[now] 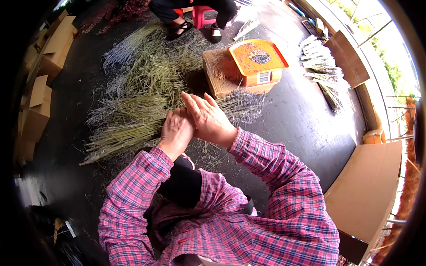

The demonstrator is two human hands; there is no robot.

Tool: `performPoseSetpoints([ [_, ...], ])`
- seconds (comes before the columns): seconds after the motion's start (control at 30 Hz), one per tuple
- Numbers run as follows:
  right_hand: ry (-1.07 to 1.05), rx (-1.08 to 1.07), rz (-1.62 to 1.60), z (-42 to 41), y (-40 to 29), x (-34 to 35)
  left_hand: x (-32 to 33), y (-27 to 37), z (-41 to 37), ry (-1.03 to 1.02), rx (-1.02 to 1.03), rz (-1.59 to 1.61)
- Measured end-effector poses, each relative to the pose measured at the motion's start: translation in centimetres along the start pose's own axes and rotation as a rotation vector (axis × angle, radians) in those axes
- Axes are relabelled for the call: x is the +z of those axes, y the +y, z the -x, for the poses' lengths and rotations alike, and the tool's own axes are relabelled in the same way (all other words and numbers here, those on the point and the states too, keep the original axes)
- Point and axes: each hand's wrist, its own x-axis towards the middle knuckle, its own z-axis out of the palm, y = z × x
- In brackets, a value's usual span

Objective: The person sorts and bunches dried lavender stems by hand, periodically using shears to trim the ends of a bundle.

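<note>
My left hand [178, 128] is closed around a bundle of dried lavender [129, 134], whose stems fan out to the left. Purple flower heads [244, 103] stick out to the right, beyond my right hand [213, 119]. That hand lies against the left one, its fingers stretched forward and slightly apart. Its palm side is hidden, so whether it grips the stems cannot be told. Just past my hands, loose dried stems [153, 78] are heaped on the dark floor [293, 113]. Beyond the flower heads stands an orange scale [258, 60] strewn with bits of plant.
The scale rests on a cardboard box [221, 78]. Another person [196, 13] sits opposite on a pink stool [203, 20]. Wrapped bundles [321, 63] lie in a row at right. Cartons [41, 103] line the left, and a large cardboard box [364, 186] stands near my right elbow.
</note>
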Motion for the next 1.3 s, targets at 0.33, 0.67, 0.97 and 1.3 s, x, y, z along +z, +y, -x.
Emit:
performPoseSetpoints([
  [0.33,-0.27,0.155,0.077,5.6,9.6,0.1,3.2,6.2,-5.6,0.081,0.144,0.074],
  [0.67,-0.106,0.269,0.411,4.2,26.0,-9.0,5.1,11.5,-6.9,0.177,0.06,0.559],
  [0.97,-0.148,0.211,0.715,-1.4,46.1,-8.9,7.1,11.7,-7.5,-0.069,0.018,0.764],
  [1.3,-0.403,0.119,0.794,-4.0,49.6,-6.6,6.3,10.9,-7.7,-0.131,0.009,0.937],
])
